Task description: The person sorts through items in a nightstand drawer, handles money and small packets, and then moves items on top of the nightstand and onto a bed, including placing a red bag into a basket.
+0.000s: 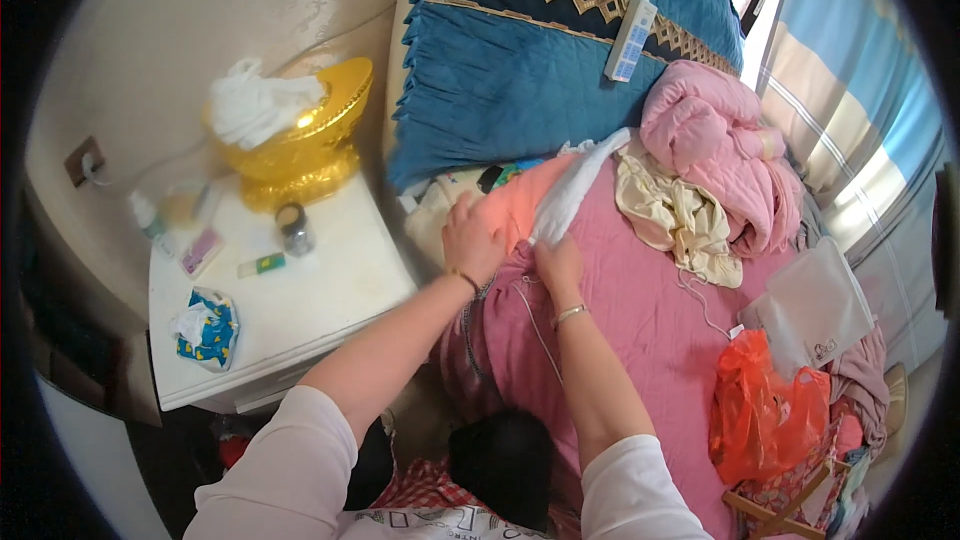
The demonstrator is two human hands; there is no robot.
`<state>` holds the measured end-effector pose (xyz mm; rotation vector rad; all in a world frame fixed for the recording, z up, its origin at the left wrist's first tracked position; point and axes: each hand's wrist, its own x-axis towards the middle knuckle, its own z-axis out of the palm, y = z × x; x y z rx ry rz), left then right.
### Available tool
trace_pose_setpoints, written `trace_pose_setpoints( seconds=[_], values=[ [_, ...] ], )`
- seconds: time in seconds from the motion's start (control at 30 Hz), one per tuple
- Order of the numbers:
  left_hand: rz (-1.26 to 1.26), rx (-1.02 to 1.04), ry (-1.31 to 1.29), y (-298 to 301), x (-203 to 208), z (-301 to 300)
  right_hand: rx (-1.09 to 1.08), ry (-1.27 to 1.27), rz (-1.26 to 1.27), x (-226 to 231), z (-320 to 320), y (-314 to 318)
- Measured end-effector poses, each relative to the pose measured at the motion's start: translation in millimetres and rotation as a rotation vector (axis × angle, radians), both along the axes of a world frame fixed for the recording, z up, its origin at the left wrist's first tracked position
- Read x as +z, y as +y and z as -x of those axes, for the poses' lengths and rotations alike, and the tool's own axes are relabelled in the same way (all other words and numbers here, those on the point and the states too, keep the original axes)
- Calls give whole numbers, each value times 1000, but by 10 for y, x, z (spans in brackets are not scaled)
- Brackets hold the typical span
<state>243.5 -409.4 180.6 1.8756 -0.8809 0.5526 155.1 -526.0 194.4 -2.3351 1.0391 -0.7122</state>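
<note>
On the bed's near left corner, my left hand (473, 242) rests at the edge of a coral-orange cloth (512, 205), its thumb apart from the other fingers. Close beside it, my right hand (558, 266) is closed at the lower end of a white strip of fabric (580, 185) that runs up along the coral cloth. A pink bed sheet (640, 330) spreads under and around both hands. A pale cord hangs below them over the sheet. Cream bedding (432, 220) shows left of my left hand. The fingertips of my right hand are partly hidden.
Left stands a white nightstand (330, 290) with a gold ingot-shaped tissue holder (300, 155), a jar (294, 230) and a tissue pack (208, 330). A blue headboard (500, 90) carries a power strip (631, 40). Right lie a pink quilt (710, 140), cream cloth (675, 210) and red bag (760, 410).
</note>
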Motion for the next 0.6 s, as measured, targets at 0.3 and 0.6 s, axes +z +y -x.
trace_pose_setpoints(
  seconds=[0.3,0.6],
  values=[
    [-237,-408,82,-80,40,516,193,-612,-857,-231,461,-265],
    [-486,-482,-173,-134,56,578,-8,3,-559,385,212,-251]
  ],
)
